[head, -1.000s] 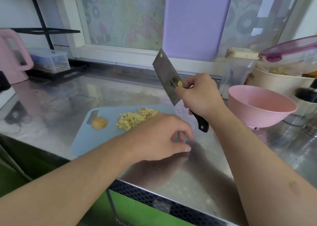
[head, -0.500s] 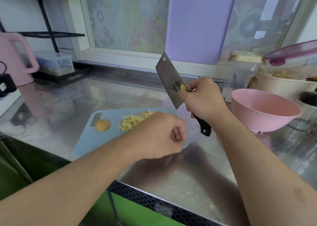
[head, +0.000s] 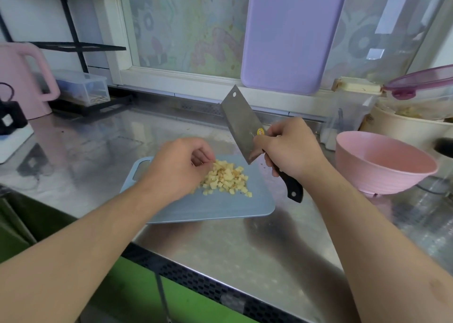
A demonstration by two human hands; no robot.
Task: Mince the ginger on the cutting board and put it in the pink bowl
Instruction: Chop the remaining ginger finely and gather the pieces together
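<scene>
A pile of diced ginger [head: 226, 179] lies in the middle of the light blue cutting board [head: 220, 206]. My left hand [head: 180, 167] hovers over the pile's left edge. Its fingers are curled, their tips touch the pieces, and I see nothing held in them. It hides the board's left part. My right hand [head: 288, 147] grips the black handle of a cleaver [head: 241, 124]. The cleaver is raised above the board's far right corner, its blade tilted up and to the left. The pink bowl [head: 382, 162] stands on the counter to the right of the board, with nothing visible inside.
The board sits on a steel counter [head: 245, 249] near its front edge. A pink kettle [head: 22, 80] and a clear box [head: 83, 87] stand at the far left. Cream and clear containers [head: 414, 117] crowd behind the bowl, and a purple board [head: 291, 33] leans on the window.
My left hand moved from the board's near right edge over to the pile's left side, covering the ginger end piece. The cleaver stayed raised in my right hand.
</scene>
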